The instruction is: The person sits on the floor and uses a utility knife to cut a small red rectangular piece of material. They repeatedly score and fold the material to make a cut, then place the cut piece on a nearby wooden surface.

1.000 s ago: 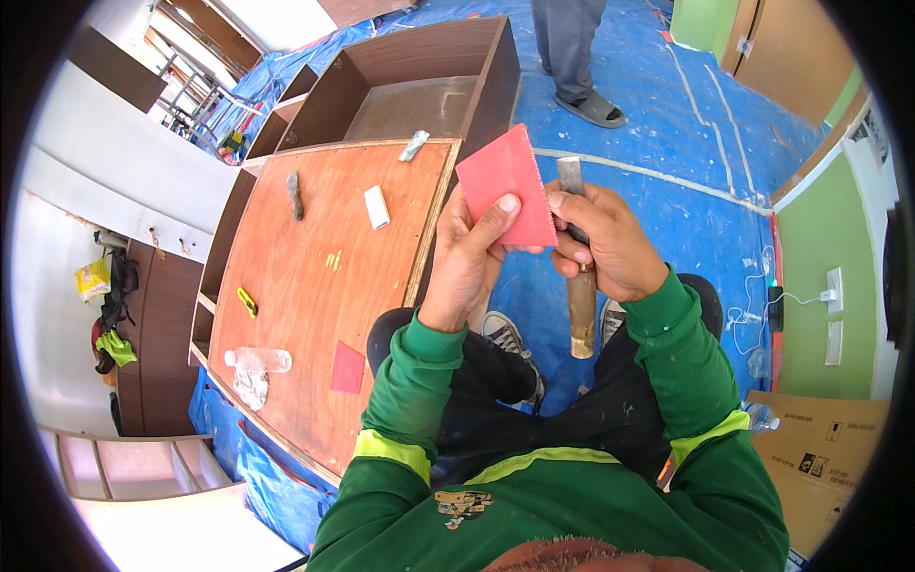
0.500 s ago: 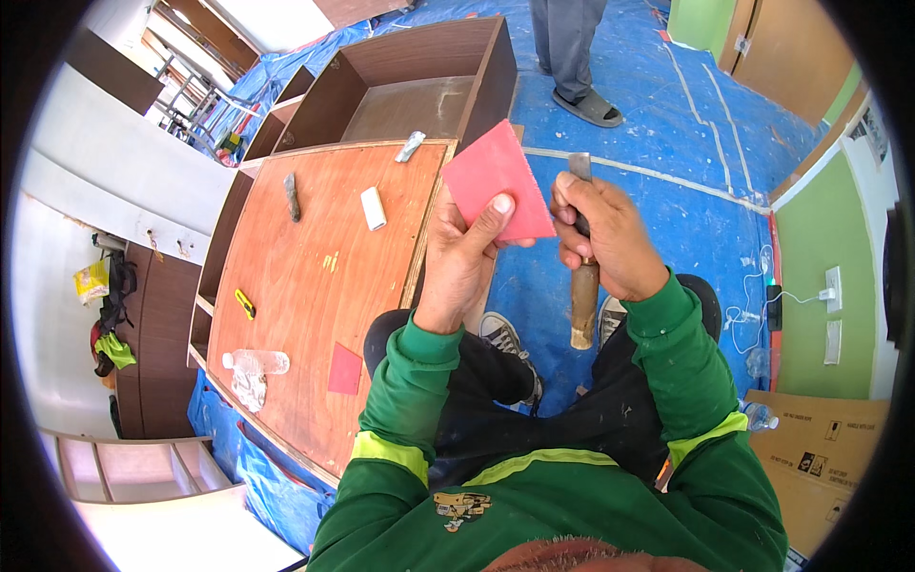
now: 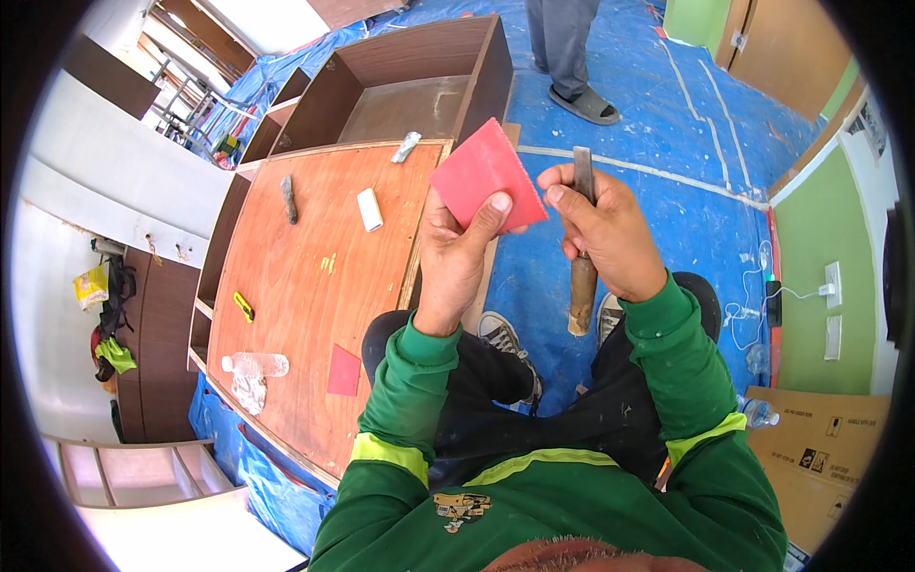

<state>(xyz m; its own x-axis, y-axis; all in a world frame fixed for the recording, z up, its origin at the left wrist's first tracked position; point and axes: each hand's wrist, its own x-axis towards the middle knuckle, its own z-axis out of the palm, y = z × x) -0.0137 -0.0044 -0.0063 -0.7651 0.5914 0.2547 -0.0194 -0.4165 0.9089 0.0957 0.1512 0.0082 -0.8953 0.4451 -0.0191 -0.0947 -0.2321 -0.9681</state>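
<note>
Red sandpaper sheet (image 3: 484,172) and wood-handled chisel (image 3: 583,284) — one in each hand.
The left hand (image 3: 454,257) pinches the sheet with its thumb on top, near the plywood panel's (image 3: 305,315) edge; the right hand (image 3: 615,234) grasps the chisel just beside it, blade (image 3: 583,170) pointing forward — over blue floor sheeting (image 3: 681,238).

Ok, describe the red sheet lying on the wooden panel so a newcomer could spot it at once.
Find the big orange-brown wooden panel on the person's left. Toward its near end, right of the clear plastic bottle, a small red sheet lies flat. Unlike the other red sheet, which the left hand holds up, it rests on the panel, untouched.
</note>
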